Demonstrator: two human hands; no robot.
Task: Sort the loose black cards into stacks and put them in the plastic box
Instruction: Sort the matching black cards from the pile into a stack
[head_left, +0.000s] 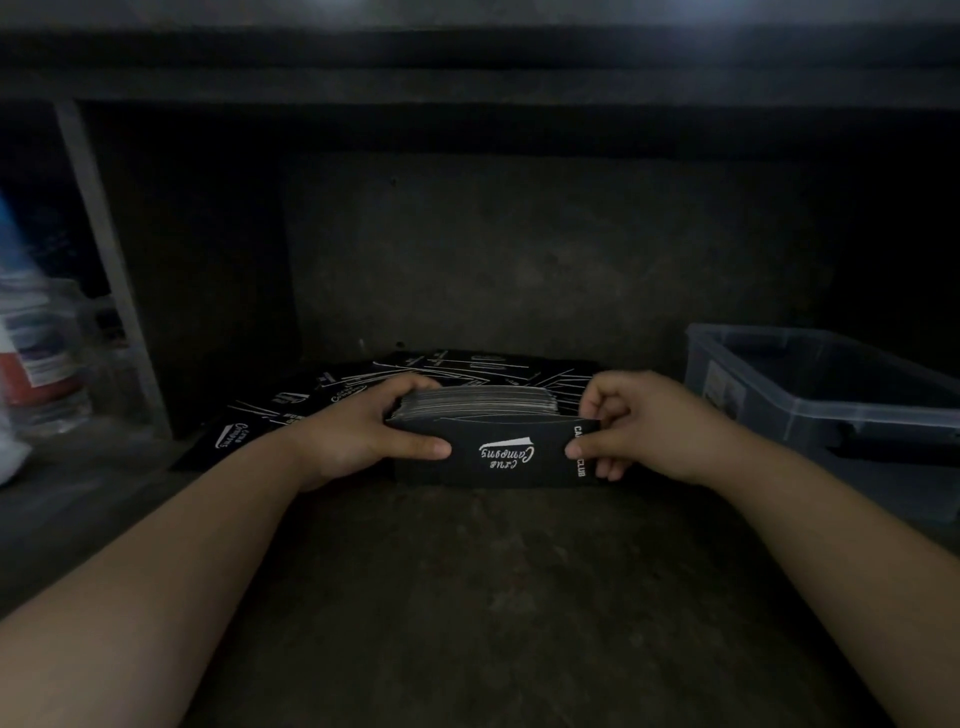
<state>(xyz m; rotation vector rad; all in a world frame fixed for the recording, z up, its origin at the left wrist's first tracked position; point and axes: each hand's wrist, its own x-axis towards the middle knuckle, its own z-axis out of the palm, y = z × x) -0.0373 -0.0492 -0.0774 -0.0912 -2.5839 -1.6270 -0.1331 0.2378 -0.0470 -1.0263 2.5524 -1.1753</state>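
Your left hand (358, 436) grips the left end of a stack of black cards (498, 447), thumb laid across its front face, while your right hand (639, 423) pinches the right end. The stack stands on its long edge on the dark surface (467, 597), printed face towards you. Loose cards (291, 402) lie scattered just behind it. The plastic box (883, 415) sits well apart to your right, and blurred containers (41, 353) stand at far left.

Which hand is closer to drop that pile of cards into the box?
Probably the right hand. The plastic box sits just beside it, while the left hand is across the card stack that both hands grip.
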